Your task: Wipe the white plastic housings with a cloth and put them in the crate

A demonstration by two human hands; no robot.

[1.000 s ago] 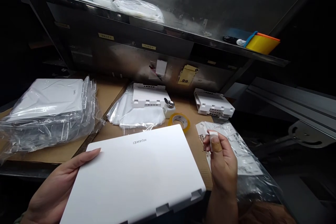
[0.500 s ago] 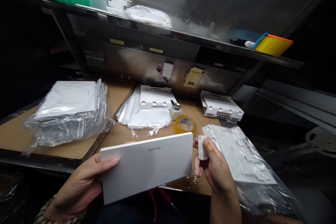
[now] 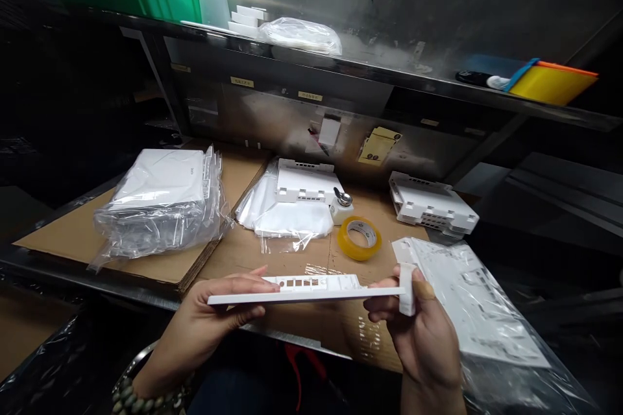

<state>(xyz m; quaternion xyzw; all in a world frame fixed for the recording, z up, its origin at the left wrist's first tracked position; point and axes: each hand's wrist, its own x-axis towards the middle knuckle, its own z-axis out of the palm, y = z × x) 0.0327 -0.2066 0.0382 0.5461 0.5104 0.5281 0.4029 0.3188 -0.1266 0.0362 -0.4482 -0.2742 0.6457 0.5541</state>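
Above a cardboard-covered surface point(image 3: 243, 259), a person's left grip point(image 3: 238, 298) is closing on one end of a white panel point(image 3: 306, 297), the fingers lying over it and the thumb pressing from beneath. The right grip point(image 3: 406, 295) is pinching a small white pad point(image 3: 407, 288) at the panel's other end, a tan bandage point(image 3: 424, 290) wrapping its thumb. The panel is stretching between both grips, nearly edge-on, showing a row of square openings behind its near edge.

Just beyond the right grip, a roll of yellow tape point(image 3: 346, 245) is lying flat. Farther ahead, a metal-topped dispenser point(image 3: 342, 213) is standing beside a white slotted housing point(image 3: 306, 183), which is resting on clear plastic bags point(image 3: 292, 219). More housings point(image 3: 431, 204) are sitting beyond the right grip, while a bagged white part point(image 3: 472, 305) is lying just to its right. Bagged white panels point(image 3: 165, 178) are piling up beyond and left of the left grip.
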